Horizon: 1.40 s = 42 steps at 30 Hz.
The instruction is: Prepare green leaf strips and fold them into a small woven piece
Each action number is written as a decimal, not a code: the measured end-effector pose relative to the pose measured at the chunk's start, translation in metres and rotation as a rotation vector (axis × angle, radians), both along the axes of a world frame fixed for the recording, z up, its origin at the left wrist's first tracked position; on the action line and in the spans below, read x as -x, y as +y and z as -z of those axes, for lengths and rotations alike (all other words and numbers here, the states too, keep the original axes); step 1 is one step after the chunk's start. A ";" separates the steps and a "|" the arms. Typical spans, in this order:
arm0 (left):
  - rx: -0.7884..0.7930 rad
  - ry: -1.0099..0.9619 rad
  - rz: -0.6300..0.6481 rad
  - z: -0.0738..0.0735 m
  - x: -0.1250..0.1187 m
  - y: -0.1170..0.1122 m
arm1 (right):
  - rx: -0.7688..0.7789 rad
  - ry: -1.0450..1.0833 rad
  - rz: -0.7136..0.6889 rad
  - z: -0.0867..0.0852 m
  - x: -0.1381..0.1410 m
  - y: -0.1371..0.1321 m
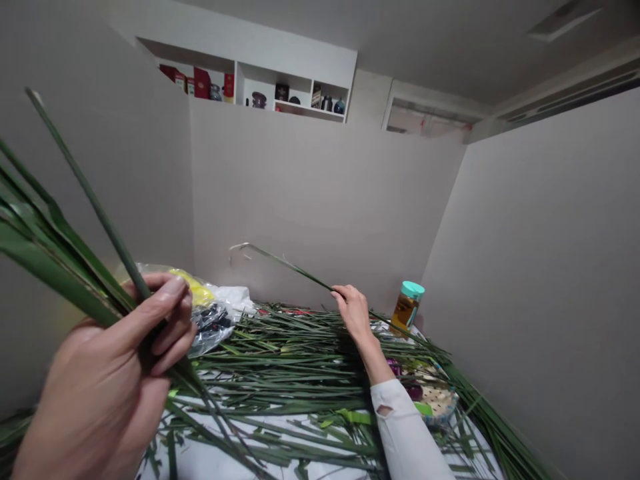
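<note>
My left hand (120, 353) is in the near left of the view, closed around a bunch of long green palm-like leaf blades (55, 253) that fan up and to the left. My right hand (353, 310) reaches out over the table, pinching a thin green leaf strip (285, 267) between fingers and thumb. That strip's pale, curled tip points to the far left. Below both hands lies a large heap of cut green leaf strips (295, 360), its lower layers hidden. A white sleeve (405, 427) with a small tear covers my right forearm.
A clear plastic bag (213, 327) holding yellow and dark items lies at the heap's far left. A teal-lidded jar (407, 308) of amber liquid stands beyond my right hand. A woven basket (440, 400) sits at the right. Grey walls (310, 200) enclose the table, with a shelf of ornaments (250, 87) above.
</note>
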State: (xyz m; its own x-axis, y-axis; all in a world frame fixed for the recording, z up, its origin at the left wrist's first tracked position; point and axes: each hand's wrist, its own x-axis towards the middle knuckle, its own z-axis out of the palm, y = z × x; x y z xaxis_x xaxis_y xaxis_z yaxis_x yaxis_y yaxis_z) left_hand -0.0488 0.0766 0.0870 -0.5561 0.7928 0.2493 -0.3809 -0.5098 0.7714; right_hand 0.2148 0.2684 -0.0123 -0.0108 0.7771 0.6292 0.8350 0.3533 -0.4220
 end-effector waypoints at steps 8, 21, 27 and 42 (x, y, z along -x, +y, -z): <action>-0.014 0.015 0.104 -0.007 -0.006 0.003 | -0.257 0.153 -0.230 -0.043 0.021 -0.034; -0.036 0.085 0.114 0.003 -0.012 0.012 | -0.083 0.098 -0.771 -0.089 0.073 -0.127; -0.076 0.097 0.110 0.005 -0.012 0.012 | 0.032 0.168 -0.744 -0.093 0.070 -0.134; -0.077 0.052 0.073 0.004 -0.015 0.013 | 0.059 0.051 -0.834 -0.096 0.074 -0.147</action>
State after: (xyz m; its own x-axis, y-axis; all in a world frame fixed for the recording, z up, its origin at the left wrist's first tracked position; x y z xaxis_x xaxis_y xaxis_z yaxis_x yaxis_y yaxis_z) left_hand -0.0338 0.0897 0.0829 -0.4828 0.8079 0.3379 -0.3797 -0.5408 0.7506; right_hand 0.1404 0.1214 0.0836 -0.5698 0.5584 0.6029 0.2889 0.8229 -0.4892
